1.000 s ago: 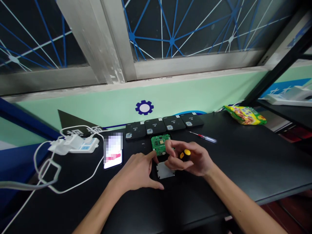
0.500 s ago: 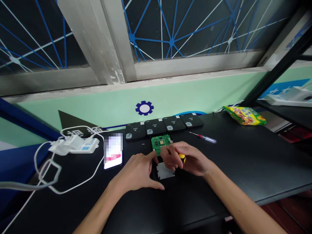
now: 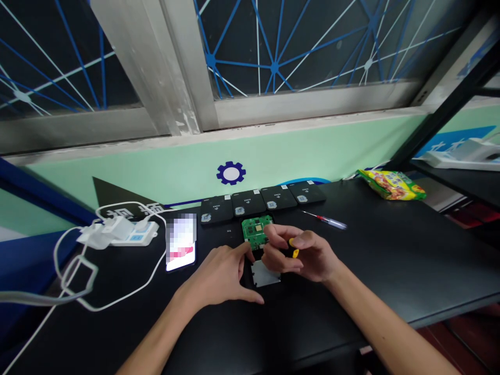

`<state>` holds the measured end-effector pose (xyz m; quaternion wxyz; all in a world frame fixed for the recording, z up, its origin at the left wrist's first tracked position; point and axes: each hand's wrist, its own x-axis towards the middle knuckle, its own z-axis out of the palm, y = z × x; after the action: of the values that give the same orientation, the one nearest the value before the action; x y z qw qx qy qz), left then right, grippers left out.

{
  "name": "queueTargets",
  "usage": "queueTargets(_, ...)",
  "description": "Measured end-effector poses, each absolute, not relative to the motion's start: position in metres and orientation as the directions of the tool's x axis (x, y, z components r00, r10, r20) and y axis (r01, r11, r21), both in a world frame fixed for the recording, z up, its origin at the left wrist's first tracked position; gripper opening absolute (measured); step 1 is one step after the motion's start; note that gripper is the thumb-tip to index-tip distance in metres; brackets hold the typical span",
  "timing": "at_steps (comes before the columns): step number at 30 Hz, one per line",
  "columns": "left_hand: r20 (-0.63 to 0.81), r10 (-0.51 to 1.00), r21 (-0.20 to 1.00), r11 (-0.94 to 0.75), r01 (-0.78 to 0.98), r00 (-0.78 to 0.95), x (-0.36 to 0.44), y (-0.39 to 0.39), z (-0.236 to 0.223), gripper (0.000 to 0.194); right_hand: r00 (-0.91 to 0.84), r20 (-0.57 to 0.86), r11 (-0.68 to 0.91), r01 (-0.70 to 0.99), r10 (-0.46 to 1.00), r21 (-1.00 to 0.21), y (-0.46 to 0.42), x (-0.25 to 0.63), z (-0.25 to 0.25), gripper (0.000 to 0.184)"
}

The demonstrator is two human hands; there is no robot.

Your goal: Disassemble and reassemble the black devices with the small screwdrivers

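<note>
A green circuit board (image 3: 253, 232) lies in an opened black casing, with a silver metal plate (image 3: 266, 275) in its nearer part. My left hand (image 3: 221, 273) rests at the casing's left side; its fingertips touch the edge by the board, and the thumb stretches out apart below the plate. Over the casing's right side, my right hand (image 3: 299, 252) has its fingers curled round a screwdriver (image 3: 295, 253), of which only bits of the yellow and black handle show. The screwdriver's tip is hidden behind the fingers.
Several closed black boxes (image 3: 247, 203) stand in a row along the wall. Another screwdriver (image 3: 328, 222), with a clear handle, lies right of them. A lit phone (image 3: 181, 242), a white power strip (image 3: 136, 233) with cables, and a yellow-green snack bag (image 3: 392, 186) are also on the black table (image 3: 371, 260).
My right hand's fingers have shifted and opened a little around the screwdriver handle, turning it. My left hand and the casing have stayed in place.
</note>
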<state>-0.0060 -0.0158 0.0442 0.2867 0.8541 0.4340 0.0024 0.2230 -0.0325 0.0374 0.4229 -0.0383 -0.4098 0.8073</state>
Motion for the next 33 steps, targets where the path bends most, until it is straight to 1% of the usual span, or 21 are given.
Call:
queueTargets(2,-0.242,0.738,0.501,-0.461,0.732,0.630,-0.0065,-0.0153,0.0427,0.075,-0.623,0.295,-0.264,-0.646,0.725,-0.716,-0.0323,0.2222,0.0362,0.019)
queueTargets(6,-0.253,0.733,0.508,-0.455,0.732,0.631,-0.0071,-0.0147,0.0408,0.077,-0.585,0.287,-0.191,-0.621,0.759,-0.760,-0.0328,0.2219,0.0353,0.036)
queueTargets(7,-0.258,0.733,0.505,-0.453,0.734,0.630,-0.0070,-0.0149,0.0409,0.077,-0.576,0.281,-0.185,-0.619,0.768,-0.763,-0.0333,0.2218,0.0356,0.038)
queueTargets(11,-0.259,0.735,0.493,-0.457,0.740,0.627,-0.0060,-0.0159,0.0425,0.079,-0.572,0.265,-0.216,-0.636,0.776,-0.741,-0.0356,0.2210,0.0376,0.032)
queueTargets(16,-0.259,0.740,0.483,-0.457,0.747,0.621,-0.0047,-0.0165,0.0440,0.078,-0.631,0.225,-0.308,-0.620,0.742,-0.722,-0.0355,0.2241,0.0372,0.047)
queueTargets(18,-0.262,0.740,0.481,-0.457,0.749,0.620,-0.0046,-0.0162,0.0439,0.078,-0.632,0.223,-0.325,-0.630,0.742,-0.705,-0.0342,0.2255,0.0361,0.042)
queueTargets(21,-0.251,0.739,0.478,-0.467,0.744,0.625,-0.0049,-0.0158,0.0430,0.079,-0.627,0.247,-0.338,-0.661,0.738,-0.670,-0.0325,0.2254,0.0352,0.024)
queueTargets(23,-0.242,0.738,0.482,-0.473,0.738,0.630,-0.0054,-0.0156,0.0422,0.079,-0.614,0.275,-0.312,-0.675,0.740,-0.668,-0.0318,0.2239,0.0358,0.016)
queueTargets(25,-0.236,0.736,0.489,-0.474,0.732,0.635,-0.0060,-0.0154,0.0413,0.079,-0.586,0.303,-0.252,-0.680,0.752,-0.689,-0.0316,0.2220,0.0370,0.020)
queueTargets(28,-0.232,0.737,0.495,-0.472,0.729,0.635,-0.0067,-0.0154,0.0404,0.077,-0.560,0.320,-0.177,-0.660,0.764,-0.730,-0.0323,0.2205,0.0380,0.036)
queueTargets(29,-0.232,0.738,0.496,-0.470,0.730,0.633,-0.0068,-0.0155,0.0403,0.076,-0.559,0.315,-0.170,-0.650,0.767,-0.740,-0.0330,0.2205,0.0377,0.038)
queueTargets(33,-0.223,0.743,0.501,-0.469,0.728,0.631,-0.0069,-0.0161,0.0399,0.075,-0.577,0.262,-0.217,-0.630,0.774,-0.745,-0.0370,0.2212,0.0358,0.033)
